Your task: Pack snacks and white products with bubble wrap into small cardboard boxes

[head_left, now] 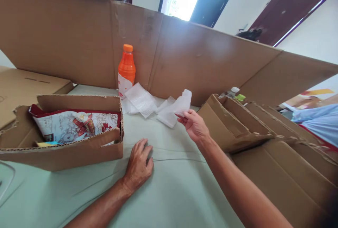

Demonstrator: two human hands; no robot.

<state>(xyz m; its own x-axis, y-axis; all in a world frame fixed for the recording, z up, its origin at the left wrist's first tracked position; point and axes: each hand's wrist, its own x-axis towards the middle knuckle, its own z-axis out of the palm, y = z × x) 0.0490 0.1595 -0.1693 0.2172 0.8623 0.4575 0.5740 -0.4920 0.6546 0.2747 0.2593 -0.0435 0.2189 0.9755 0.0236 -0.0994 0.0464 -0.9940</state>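
Note:
My right hand [194,125] pinches a white translucent sheet [182,102], which looks like bubble wrap, and holds it up by one edge. Beneath and left of it, more such sheets [141,101] lie loosely piled on the pale green tabletop [169,182]. My left hand [138,164] rests on that surface with its fingers a little bent and apart, holding nothing. It is nearest to an open cardboard box [87,154] on the left, in which a red and white printed packet [76,124] lies.
An orange bottle [127,68] stands behind the sheets, against a tall cardboard wall [200,55]. Several open cardboard boxes [224,126] line the right side, with a clear bottle top [234,90] among them. A flat carton [34,83] lies at the far left.

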